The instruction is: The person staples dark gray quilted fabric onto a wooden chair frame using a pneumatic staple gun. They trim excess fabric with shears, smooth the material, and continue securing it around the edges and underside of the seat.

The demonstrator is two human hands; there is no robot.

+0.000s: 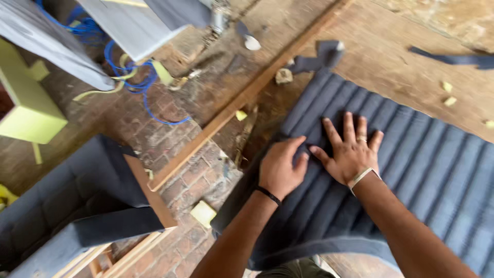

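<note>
Nearest the camera, two bare forearms reach out over a dark grey, ribbed, quilted fabric panel [411, 170] that lies spread on a worn wooden worktable [391, 67]. The left hand [280, 167], with a black band at its wrist, has its fingers curled, pinching a fold at the panel's left edge. The right hand [352, 152], with a pale wristband and a ring, lies flat with fingers spread wide, pressing on the ribs just beside the left hand. To the left, below the table edge, a grey upholstered seat with a bare wooden frame [77, 211] stands on the brick floor [170, 123]. Small yellow foam scraps [203, 212] lie scattered there. Farther off, a coiled blue hose [139, 82] rests on the bricks.
</note>
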